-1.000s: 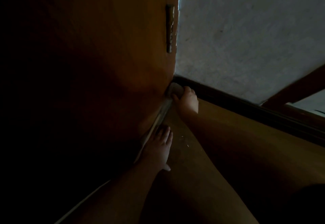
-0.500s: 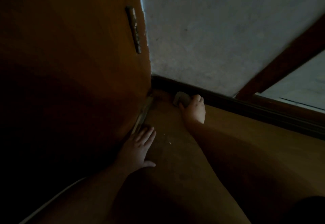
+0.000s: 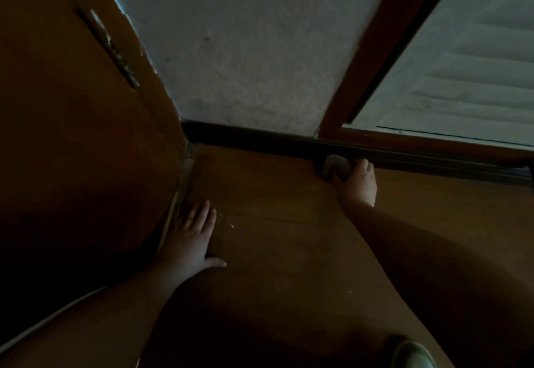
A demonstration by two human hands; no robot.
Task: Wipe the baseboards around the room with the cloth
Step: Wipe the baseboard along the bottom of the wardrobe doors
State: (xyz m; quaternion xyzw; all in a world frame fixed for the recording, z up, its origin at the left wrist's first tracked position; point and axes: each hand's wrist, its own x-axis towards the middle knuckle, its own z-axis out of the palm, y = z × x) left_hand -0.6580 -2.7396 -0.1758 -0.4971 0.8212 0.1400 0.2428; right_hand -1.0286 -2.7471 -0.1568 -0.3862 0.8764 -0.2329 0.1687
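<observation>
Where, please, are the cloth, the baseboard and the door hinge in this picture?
cloth (image 3: 336, 164), head view: the bunched part showing left of the right hand's fingers.
baseboard (image 3: 254, 138), head view: its dark face below the grey wall.
door hinge (image 3: 115, 51), head view: the middle of the metal strip.

Bare forearms, no sleeves; pale green shoe (image 3: 414, 356) with white edge.
</observation>
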